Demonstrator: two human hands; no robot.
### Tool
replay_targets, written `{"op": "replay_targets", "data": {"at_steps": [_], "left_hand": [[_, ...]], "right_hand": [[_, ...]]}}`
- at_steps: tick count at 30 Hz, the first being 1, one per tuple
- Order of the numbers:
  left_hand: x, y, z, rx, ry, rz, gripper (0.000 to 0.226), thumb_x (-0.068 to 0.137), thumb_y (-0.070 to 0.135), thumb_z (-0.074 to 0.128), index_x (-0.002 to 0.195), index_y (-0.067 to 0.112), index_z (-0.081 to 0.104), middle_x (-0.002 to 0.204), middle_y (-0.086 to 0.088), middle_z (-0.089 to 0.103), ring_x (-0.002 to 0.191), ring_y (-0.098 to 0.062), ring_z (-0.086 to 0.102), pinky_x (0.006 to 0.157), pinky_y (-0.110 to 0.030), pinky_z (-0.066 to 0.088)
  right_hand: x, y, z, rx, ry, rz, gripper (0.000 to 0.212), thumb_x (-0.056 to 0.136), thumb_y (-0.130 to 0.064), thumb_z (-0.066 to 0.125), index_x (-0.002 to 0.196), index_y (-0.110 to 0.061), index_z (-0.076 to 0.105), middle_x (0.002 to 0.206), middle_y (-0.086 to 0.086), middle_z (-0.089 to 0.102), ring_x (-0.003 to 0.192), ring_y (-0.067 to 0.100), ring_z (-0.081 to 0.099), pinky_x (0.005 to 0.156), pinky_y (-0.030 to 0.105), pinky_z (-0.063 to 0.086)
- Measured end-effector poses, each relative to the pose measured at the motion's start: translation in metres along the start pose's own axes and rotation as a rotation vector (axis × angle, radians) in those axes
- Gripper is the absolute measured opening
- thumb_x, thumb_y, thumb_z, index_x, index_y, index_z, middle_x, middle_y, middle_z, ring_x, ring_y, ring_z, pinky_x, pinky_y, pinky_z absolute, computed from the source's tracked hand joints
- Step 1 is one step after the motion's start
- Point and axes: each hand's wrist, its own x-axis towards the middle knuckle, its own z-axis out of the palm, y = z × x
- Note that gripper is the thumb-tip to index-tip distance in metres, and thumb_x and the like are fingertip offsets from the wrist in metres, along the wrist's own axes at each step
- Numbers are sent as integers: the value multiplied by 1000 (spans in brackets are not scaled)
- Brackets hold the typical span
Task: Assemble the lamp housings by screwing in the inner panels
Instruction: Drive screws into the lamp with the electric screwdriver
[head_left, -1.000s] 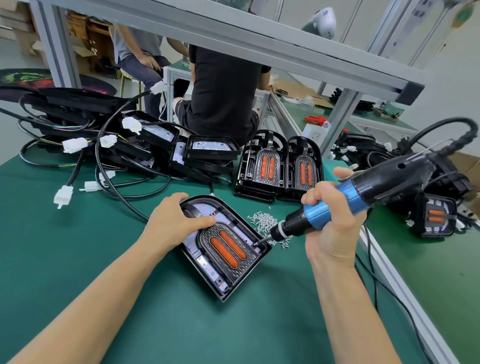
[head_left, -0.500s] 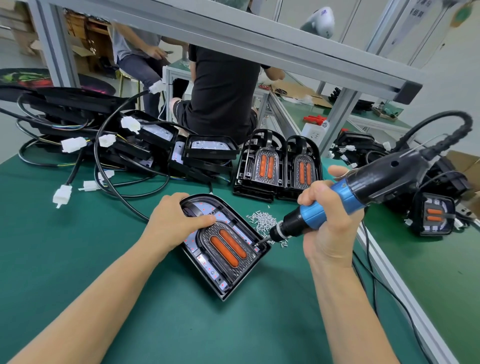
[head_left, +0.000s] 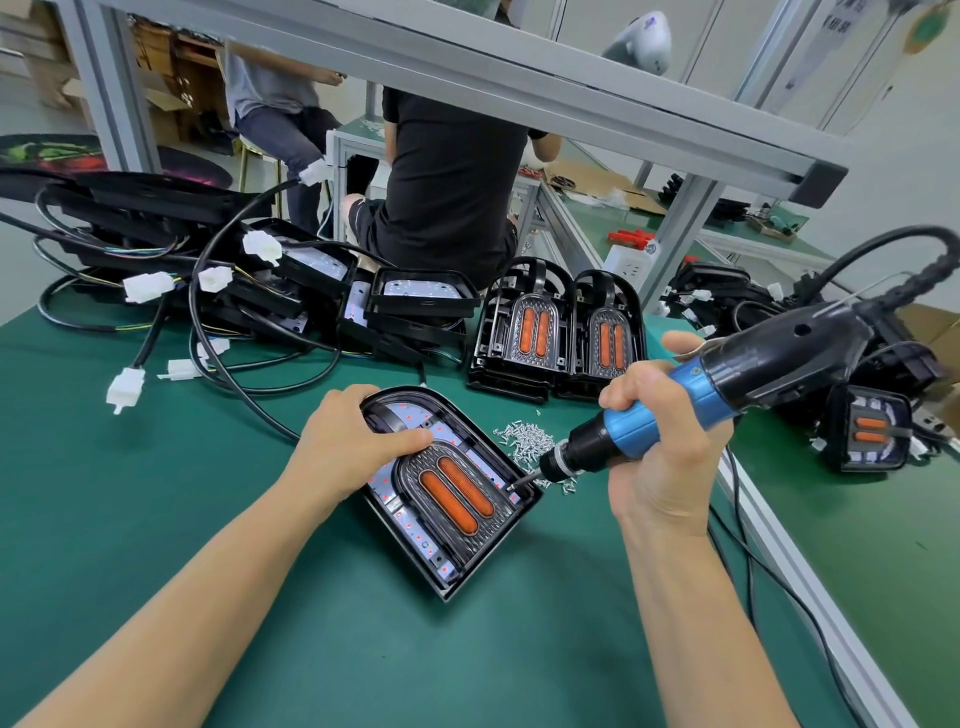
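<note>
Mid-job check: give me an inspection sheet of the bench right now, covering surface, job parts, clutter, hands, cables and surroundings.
Surface: green bench mat.
Job's things: lamp housing lying flat, inner panel seated; screw pile beside it.
Clutter: two panel stacks behind; finished lamp at right.
Grippers: left hand presses on the housing; right hand grips the electric screwdriver, bit at the panel's right edge.
Cables: wired housings piled at back left.
Surroundings: two seated people beyond the bench.

The table (head_left: 156, 519) wears matt green cloth-like matting. Under the left grip, the lamp housing (head_left: 452, 582) is glossy black plastic; the screwdriver (head_left: 675, 410) in the right grip has smooth blue and black plastic.
</note>
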Motion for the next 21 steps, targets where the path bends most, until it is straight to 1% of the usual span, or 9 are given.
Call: {"op": "replay_targets", "data": {"at_steps": [3, 7, 9, 11, 13, 15, 17, 19, 21], "left_hand": [[0, 0, 0, -1, -7, -2, 60, 64, 39, 86, 114, 17, 60, 108, -5, 62, 96, -20, 60, 83, -31, 44], [-1, 1, 1, -4, 8, 0, 60, 64, 38, 85, 115, 18, 59, 110, -4, 61, 96, -20, 59, 81, -28, 41], [-1, 2, 1, -6, 11, 8, 57, 64, 37, 85, 111, 19, 60, 109, -4, 61, 95, -19, 59, 79, -28, 41], [-2, 3, 1, -9, 10, 19, 52, 64, 36, 86, 106, 19, 61, 107, -5, 62, 93, -20, 60, 79, -30, 43], [-2, 3, 1, -21, 10, 22, 50, 63, 35, 86, 104, 18, 62, 106, -7, 63, 93, -22, 61, 82, -34, 46], [-4, 4, 1, -33, 11, 21, 51, 63, 35, 87, 104, 18, 62, 106, -8, 63, 94, -22, 61, 84, -35, 48], [-4, 5, 1, -32, 16, 30, 52, 63, 35, 87, 105, 18, 62, 107, -7, 62, 94, -22, 61, 85, -35, 47], [-3, 6, 1, -28, 23, 37, 54, 62, 35, 87, 107, 18, 62, 107, -6, 62, 95, -21, 61, 86, -36, 48], [-2, 7, 2, -31, 26, 36, 55, 62, 35, 87, 107, 18, 62, 108, -7, 62, 95, -22, 61, 88, -37, 48]], "right_hand": [[-1, 1, 1, -6, -8, 4, 34, 74, 5, 54, 91, -24, 60, 58, 2, 49, 51, 17, 50, 60, 27, 45], [-3, 2, 2, -14, -54, -2, 35, 76, 6, 52, 92, -24, 59, 58, -3, 52, 52, 15, 51, 59, 28, 45], [-4, 2, 5, -20, -76, -14, 36, 75, 6, 52, 92, -25, 60, 57, -4, 52, 52, 15, 50, 58, 28, 45], [-6, 2, 8, -34, -78, -15, 34, 74, 4, 54, 92, -24, 59, 57, -4, 53, 52, 16, 50, 58, 28, 45], [-8, 2, 9, -45, -88, -9, 31, 73, 1, 57, 94, -22, 58, 58, -4, 53, 53, 17, 50, 59, 28, 45], [-9, 0, 8, -53, -119, 21, 31, 71, -1, 59, 96, -20, 56, 60, -2, 54, 56, 18, 51, 62, 27, 46], [-5, -5, 2, -70, -183, 68, 33, 69, -3, 63, 98, -18, 57, 68, 1, 57, 65, 19, 54, 69, 25, 48], [-1, -10, -3, -116, -229, 110, 35, 66, -8, 67, 99, -18, 60, 74, 1, 58, 73, 21, 54, 74, 25, 48], [-1, -11, -4, -126, -210, 135, 38, 63, -10, 69, 99, -20, 61, 72, 0, 57, 74, 25, 50, 72, 28, 47]]}}
